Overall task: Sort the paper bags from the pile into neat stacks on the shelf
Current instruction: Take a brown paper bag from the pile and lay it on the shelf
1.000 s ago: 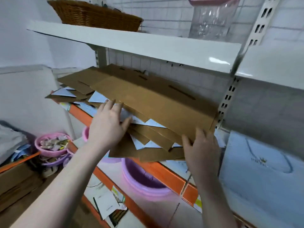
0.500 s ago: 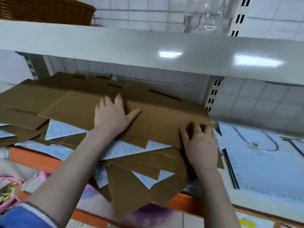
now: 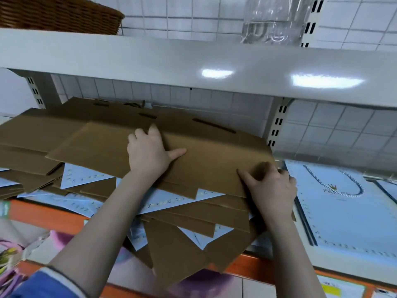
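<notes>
A messy pile of flat brown paper bags (image 3: 103, 147) mixed with pale blue printed ones (image 3: 83, 177) lies on the shelf with the orange front edge (image 3: 43, 214); some hang over that edge. My left hand (image 3: 150, 153) lies on the top brown bag, thumb spread to the right and fingers bent over its far edge. My right hand (image 3: 270, 190) pinches the same bag's near right corner, thumb on top, the fingers blurred. To the right, a flat stack of pale blue bags (image 3: 343, 211) lies on the shelf.
A white upper shelf (image 3: 193, 67) hangs close above the pile, carrying a wicker basket (image 3: 53, 14) and a clear glass jar (image 3: 272, 20). A slotted upright (image 3: 277, 125) stands at the tiled back wall. Pink and purple tubs (image 3: 193, 280) sit below.
The camera has come in close to the shelf. My left hand slid further back on the top brown bag and its fingers bent. My right hand moved up onto the bag's right corner.
</notes>
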Tool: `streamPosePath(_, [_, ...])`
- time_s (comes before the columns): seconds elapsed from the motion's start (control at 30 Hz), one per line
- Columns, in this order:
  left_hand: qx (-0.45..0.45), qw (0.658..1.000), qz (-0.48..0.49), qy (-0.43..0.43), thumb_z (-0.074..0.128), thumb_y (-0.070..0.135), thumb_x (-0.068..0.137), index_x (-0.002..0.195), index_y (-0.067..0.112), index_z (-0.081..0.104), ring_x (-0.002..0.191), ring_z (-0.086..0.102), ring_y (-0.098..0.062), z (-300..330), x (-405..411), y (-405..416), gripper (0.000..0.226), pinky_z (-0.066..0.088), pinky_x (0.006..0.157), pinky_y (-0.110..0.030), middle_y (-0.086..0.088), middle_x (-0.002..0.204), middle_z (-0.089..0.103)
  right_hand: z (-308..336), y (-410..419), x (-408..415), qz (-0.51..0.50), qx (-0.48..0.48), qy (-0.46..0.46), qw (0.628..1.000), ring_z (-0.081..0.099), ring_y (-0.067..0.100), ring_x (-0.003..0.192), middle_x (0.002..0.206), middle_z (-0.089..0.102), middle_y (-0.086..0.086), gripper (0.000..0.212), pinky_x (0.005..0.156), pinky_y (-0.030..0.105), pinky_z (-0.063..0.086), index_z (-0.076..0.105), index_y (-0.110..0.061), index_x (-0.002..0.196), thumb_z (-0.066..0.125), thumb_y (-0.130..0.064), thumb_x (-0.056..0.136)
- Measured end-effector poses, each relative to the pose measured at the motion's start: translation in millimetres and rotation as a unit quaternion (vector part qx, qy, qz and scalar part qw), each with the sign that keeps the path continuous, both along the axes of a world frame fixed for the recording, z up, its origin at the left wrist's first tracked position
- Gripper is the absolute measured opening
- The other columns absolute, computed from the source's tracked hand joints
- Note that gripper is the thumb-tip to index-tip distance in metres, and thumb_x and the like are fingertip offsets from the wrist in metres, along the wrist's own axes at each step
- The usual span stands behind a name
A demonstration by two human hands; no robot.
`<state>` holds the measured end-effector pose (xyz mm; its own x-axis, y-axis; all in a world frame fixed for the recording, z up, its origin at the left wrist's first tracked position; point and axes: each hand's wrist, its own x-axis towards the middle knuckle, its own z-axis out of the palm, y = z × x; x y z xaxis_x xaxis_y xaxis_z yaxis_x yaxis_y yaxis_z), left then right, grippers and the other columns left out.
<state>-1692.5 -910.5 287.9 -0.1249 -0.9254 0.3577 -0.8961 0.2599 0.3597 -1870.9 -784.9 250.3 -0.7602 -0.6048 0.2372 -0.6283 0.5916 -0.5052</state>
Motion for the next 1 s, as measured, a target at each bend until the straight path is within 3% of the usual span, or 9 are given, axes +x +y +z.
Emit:
streamPosePath(0.13, [-0.040,0.993,0.006,0.114,0.074,0.048,0.072,0.142,0.004,0.032,0.116,0.040,-0.041,4,11,3,0.093,0.036,0.095,-0.044,-0.026,0.122,0.044,2,2,-6,0.027,-0.068,-0.046,0.996,0.040,0.035,0.117,0.123,0.051,0.018,0.062,0.098,0.038,0.031,0.053,-0.010,0.125,0.061,-0.053,0.082])
streamPosePath(0.27, [-0.071,0.981,0.010,0.180,0.077,0.036,0.073,0.133,-0.001,0.042,0.112,0.043,-0.042,7,22,11,0.079,0.038,0.090,-0.046,-0.030,0.116,0.047,2,-2,-15,0.043,-0.102,-0.091,0.990,0.048,0.035,0.109,0.113,0.057,0.018,0.054,0.097,0.042,0.038,0.056,-0.008,0.115,0.062,-0.049,0.081])
streamPosePath(0.4, [-0.074,0.976,0.029,0.200,0.076,0.035,0.076,0.141,0.008,0.036,0.120,0.040,-0.040,10,26,30,0.082,0.035,0.098,-0.045,-0.026,0.125,0.045,5,2,-19,0.072,-0.083,-0.089,0.990,0.053,0.034,0.102,0.106,0.062,0.015,0.042,0.094,0.040,0.040,0.055,-0.009,0.101,0.060,-0.047,0.083])
streamPosePath(0.5, [-0.069,0.974,0.044,0.212,0.073,0.037,0.078,0.144,0.014,0.033,0.124,0.036,-0.037,14,29,50,0.081,0.032,0.101,-0.042,-0.023,0.130,0.043,6,11,-22,0.085,-0.080,-0.073,0.990,0.051,0.034,0.103,0.107,0.060,0.015,0.043,0.088,0.036,0.034,0.055,-0.011,0.106,0.059,-0.047,0.082])
streamPosePath(0.6, [-0.070,0.969,0.060,0.227,0.073,0.038,0.077,0.144,0.017,0.034,0.124,0.036,-0.036,15,30,71,0.080,0.031,0.101,-0.041,-0.022,0.130,0.043,11,26,-24,0.130,-0.129,-0.116,0.976,0.051,0.028,0.094,0.104,0.053,0.012,0.041,0.076,0.033,0.040,0.053,-0.012,0.113,0.062,-0.037,0.082])
streamPosePath(0.7, [-0.072,0.968,0.090,0.224,0.071,0.040,0.077,0.142,0.016,0.038,0.122,0.038,-0.036,15,28,95,0.077,0.034,0.100,-0.041,-0.021,0.127,0.044,15,47,-27,0.164,-0.138,-0.110,0.971,0.041,0.017,0.082,0.100,0.043,0.006,0.038,0.064,0.026,0.031,0.050,-0.013,0.115,0.061,-0.033,0.086])
streamPosePath(0.77, [-0.073,0.969,0.115,0.207,0.070,0.041,0.079,0.141,0.014,0.039,0.121,0.040,-0.037,15,25,115,0.074,0.035,0.099,-0.040,-0.022,0.124,0.044,15,61,-30,0.173,-0.145,-0.082,0.971,0.040,0.014,0.085,0.099,0.039,0.003,0.042,0.068,0.024,0.032,0.048,-0.012,0.120,0.058,-0.037,0.088])
streamPosePath(1.0, [-0.062,0.977,0.168,0.116,0.061,0.048,0.083,0.127,0.005,0.045,0.116,0.038,-0.041,-3,11,178,0.063,0.032,0.096,-0.043,-0.028,0.116,0.044,11,115,-31,0.169,-0.106,0.023,0.980,0.048,0.027,0.105,0.118,0.049,0.016,0.057,0.076,0.027,0.031,0.040,-0.005,0.136,0.048,-0.041,0.093])
